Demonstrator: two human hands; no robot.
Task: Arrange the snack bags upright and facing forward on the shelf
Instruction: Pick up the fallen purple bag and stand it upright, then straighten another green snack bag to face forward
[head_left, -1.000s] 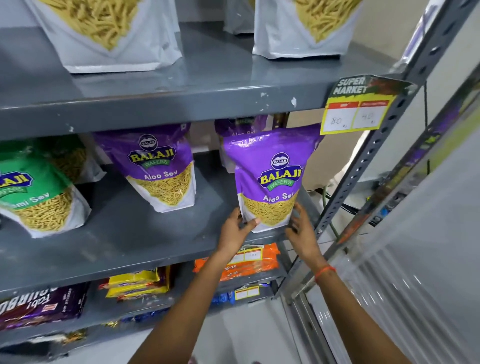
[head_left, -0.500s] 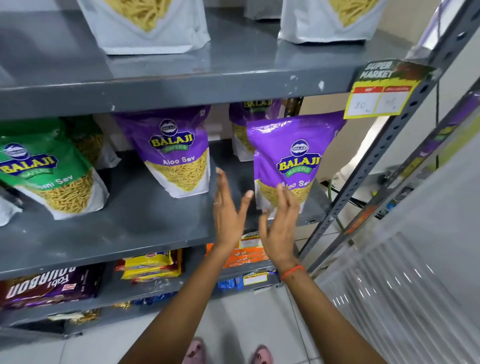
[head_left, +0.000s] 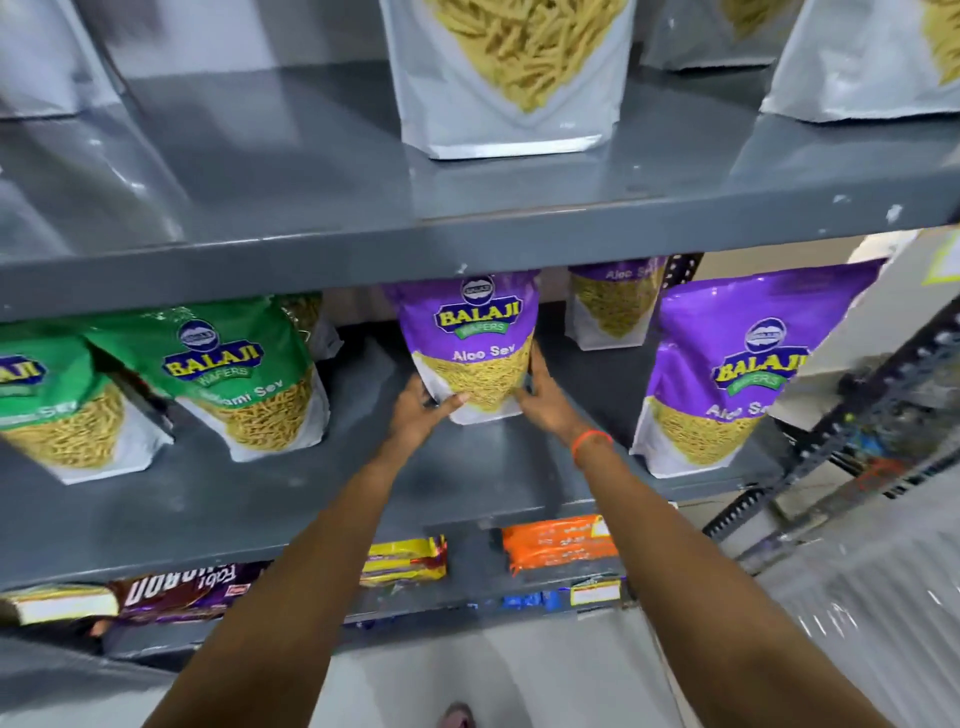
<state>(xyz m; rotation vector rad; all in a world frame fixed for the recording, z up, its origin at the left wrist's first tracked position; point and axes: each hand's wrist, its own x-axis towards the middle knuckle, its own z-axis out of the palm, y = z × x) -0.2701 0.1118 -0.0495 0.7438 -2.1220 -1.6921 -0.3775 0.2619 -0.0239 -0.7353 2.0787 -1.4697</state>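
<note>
Both hands grip the lower part of one purple Aloo Sev bag (head_left: 474, 347), which stands upright on the middle shelf (head_left: 218, 499), label forward. The left hand (head_left: 423, 415) has its fingers (head_left: 453, 401) curled closed around the bag's lower left corner, thumb across the front. The right hand (head_left: 543, 402) presses the bag's lower right edge, fingers partly curled, one extended up along the side.

Right of the held bag, well apart, a second purple bag (head_left: 737, 364) stands upright near the shelf's front edge; a third purple bag (head_left: 610, 304) sits behind, between the two. Left of the held bag stand two green bags (head_left: 244, 374), tilted. Above it, the upper shelf (head_left: 311, 208) carries white bags (head_left: 511, 78). Below it, the lower shelf holds an orange pack (head_left: 558, 540), a yellow pack (head_left: 405, 561) and a dark brown pack (head_left: 182, 592). The floor is pale tile.

Both forearms reach up and forward, converging on the bag; the right wrist wears an orange band (head_left: 589, 441).
</note>
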